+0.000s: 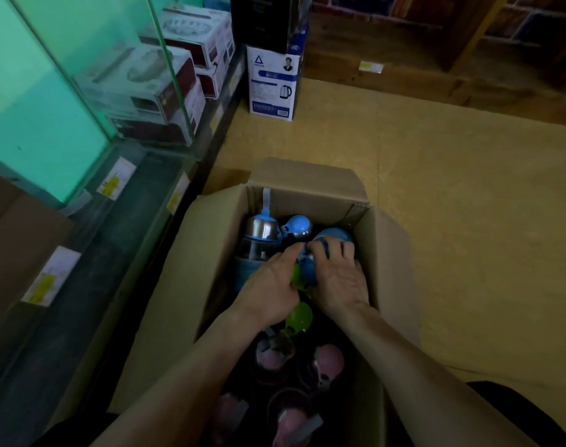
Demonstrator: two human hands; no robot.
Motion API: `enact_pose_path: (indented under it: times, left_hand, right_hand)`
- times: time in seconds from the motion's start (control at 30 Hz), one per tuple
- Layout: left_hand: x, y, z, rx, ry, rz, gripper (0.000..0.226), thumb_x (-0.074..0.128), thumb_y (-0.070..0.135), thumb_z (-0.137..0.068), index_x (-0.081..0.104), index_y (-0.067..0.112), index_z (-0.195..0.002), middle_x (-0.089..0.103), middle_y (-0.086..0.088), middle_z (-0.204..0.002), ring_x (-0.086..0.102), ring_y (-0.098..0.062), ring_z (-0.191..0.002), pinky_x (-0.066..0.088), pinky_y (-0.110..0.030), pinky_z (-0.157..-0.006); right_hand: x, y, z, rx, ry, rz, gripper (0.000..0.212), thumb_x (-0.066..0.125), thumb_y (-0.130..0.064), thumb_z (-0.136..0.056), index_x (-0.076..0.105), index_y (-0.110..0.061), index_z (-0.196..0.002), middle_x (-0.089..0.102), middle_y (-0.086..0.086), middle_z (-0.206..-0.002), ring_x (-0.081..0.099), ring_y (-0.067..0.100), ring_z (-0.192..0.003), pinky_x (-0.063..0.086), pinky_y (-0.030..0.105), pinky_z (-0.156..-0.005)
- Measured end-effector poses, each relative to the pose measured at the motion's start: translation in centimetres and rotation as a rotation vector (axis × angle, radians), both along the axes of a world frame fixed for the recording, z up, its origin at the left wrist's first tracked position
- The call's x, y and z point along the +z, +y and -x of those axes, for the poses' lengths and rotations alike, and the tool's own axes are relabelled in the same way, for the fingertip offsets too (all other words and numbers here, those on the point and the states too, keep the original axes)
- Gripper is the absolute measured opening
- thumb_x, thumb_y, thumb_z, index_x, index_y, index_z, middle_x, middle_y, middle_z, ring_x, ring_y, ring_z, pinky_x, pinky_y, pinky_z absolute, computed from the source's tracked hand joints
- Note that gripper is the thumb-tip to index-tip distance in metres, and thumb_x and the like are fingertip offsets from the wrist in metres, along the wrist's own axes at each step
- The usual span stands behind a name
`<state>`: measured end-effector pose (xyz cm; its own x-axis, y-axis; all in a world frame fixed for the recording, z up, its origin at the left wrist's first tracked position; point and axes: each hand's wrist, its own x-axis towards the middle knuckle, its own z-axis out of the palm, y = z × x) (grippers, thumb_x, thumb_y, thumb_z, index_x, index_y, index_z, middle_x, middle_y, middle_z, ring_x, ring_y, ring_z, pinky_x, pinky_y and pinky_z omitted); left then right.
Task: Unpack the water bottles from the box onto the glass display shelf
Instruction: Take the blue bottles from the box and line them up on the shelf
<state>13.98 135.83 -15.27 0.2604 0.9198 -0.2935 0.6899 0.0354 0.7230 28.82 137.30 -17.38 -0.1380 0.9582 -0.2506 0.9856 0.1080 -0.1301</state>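
An open cardboard box [191,253] stands on the floor, packed with upright water bottles. Blue-capped bottles [263,225] fill its far end, green-capped ones [302,314] the middle, pink-capped ones [328,358] the near end. Both hands are inside the box. My right hand [338,282] curls its fingers over a blue-capped bottle [309,269]. Beside it, my left hand [270,285] reaches to the same bottle, its fingers touching the cap and hiding a green cap below. The glass display shelf [91,101] rises at the left.
Boxed appliances [165,75] sit behind the glass. A kettle box [273,82] stands on the yellow floor [452,188] beyond the cardboard box. Price labels [51,275] line the shelf's front edge. A brown carton [13,240] is at the far left.
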Motion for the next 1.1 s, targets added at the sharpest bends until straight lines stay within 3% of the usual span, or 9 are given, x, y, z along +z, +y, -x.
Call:
enact_pose_path:
  times: [0.17,0.33,0.43,0.53,0.6,0.67,0.83,0.97,1.1]
  left_hand:
    - [-0.3,0.4,0.6,0.005,0.018,-0.063,0.073,0.056,0.000,-0.092,0.032,0.025,-0.157,0.048,-0.007,-0.148,0.048,-0.022,-0.135,0.040,-0.031,-0.110]
    - [-0.3,0.5,1.3,0.009,-0.038,-0.134,0.070,0.060,0.002,-0.093,0.036,0.029,-0.154,0.042,0.000,-0.151,0.045,-0.017,-0.138,0.036,-0.023,-0.111]
    - [-0.3,0.8,1.2,-0.011,-0.131,-0.219,0.069,0.060,-0.003,-0.092,0.041,0.027,-0.152,0.039,0.002,-0.156,0.038,-0.014,-0.145,0.033,-0.028,-0.119]
    - [0.2,0.7,0.5,-0.025,-0.207,-0.283,0.063,0.059,-0.004,-0.094,0.045,0.023,-0.150,0.042,0.004,-0.156,0.037,-0.008,-0.144,0.029,-0.019,-0.119]
    - [0.7,0.7,0.2,-0.031,-0.229,-0.313,0.056,0.058,0.001,-0.098,0.047,0.022,-0.148,0.050,0.006,-0.149,0.043,-0.006,-0.138,0.032,-0.015,-0.114]
    - [1.0,0.9,0.4,-0.022,-0.231,-0.343,0.046,0.059,0.008,-0.099,0.053,0.022,-0.143,0.059,0.006,-0.140,0.052,-0.008,-0.129,0.040,-0.019,-0.109]
    - [0.9,1.1,1.0,0.055,-0.232,-0.337,0.027,0.064,0.019,-0.098,0.065,0.019,-0.125,0.064,0.001,-0.112,0.060,-0.008,-0.106,0.048,-0.026,-0.091]
    - [0.8,1.0,1.0,0.087,-0.259,-0.265,0.023,0.060,0.028,-0.100,0.064,0.025,-0.123,0.063,0.001,-0.110,0.061,-0.008,-0.102,0.051,-0.031,-0.090]
    - [1.3,0.8,0.9,0.086,-0.301,-0.183,0.025,0.052,0.034,-0.104,0.060,0.027,-0.126,0.065,0.004,-0.114,0.062,-0.007,-0.106,0.053,-0.032,-0.093]
  right_hand:
    - [0.9,0.1,-0.6,0.074,0.050,0.004,0.071,0.067,-0.027,-0.090,0.033,-0.016,-0.151,0.033,0.005,-0.154,0.026,0.030,-0.145,0.048,0.037,-0.106]
    - [2.2,-0.2,-1.5,0.098,0.131,0.017,0.075,0.067,-0.021,-0.090,0.031,-0.013,-0.156,0.036,0.005,-0.157,0.027,0.028,-0.148,0.040,0.036,-0.114]
    - [3.4,-0.9,-1.6,0.096,0.178,-0.035,0.076,0.069,-0.021,-0.088,0.033,-0.011,-0.155,0.039,0.007,-0.155,0.032,0.027,-0.146,0.039,0.035,-0.113]
    - [4.9,-2.0,-1.3,0.064,0.260,-0.072,0.078,0.071,-0.017,-0.087,0.032,-0.007,-0.154,0.043,0.013,-0.153,0.037,0.029,-0.142,0.041,0.035,-0.109]
    - [5.9,-2.5,-1.3,0.039,0.321,-0.076,0.077,0.071,-0.016,-0.086,0.031,-0.008,-0.152,0.044,0.012,-0.151,0.039,0.027,-0.140,0.038,0.027,-0.105]
    - [6.7,-2.6,-1.5,0.019,0.368,-0.059,0.076,0.072,-0.018,-0.087,0.030,-0.013,-0.150,0.045,0.009,-0.147,0.042,0.024,-0.137,0.035,0.021,-0.098]
    - [7.8,-2.0,-2.4,-0.099,0.453,-0.049,0.071,0.075,-0.030,-0.087,0.030,-0.024,-0.142,0.051,0.007,-0.138,0.057,0.022,-0.119,0.046,0.026,-0.093]
    - [8.4,-1.6,-2.7,-0.158,0.517,-0.010,0.073,0.076,-0.032,-0.085,0.032,-0.026,-0.143,0.051,0.001,-0.142,0.054,0.017,-0.126,0.045,0.026,-0.099]
    - [8.8,-1.3,-2.9,-0.220,0.600,0.039,0.073,0.078,-0.041,-0.084,0.035,-0.032,-0.141,0.057,-0.007,-0.135,0.059,0.009,-0.113,0.047,0.022,-0.090]
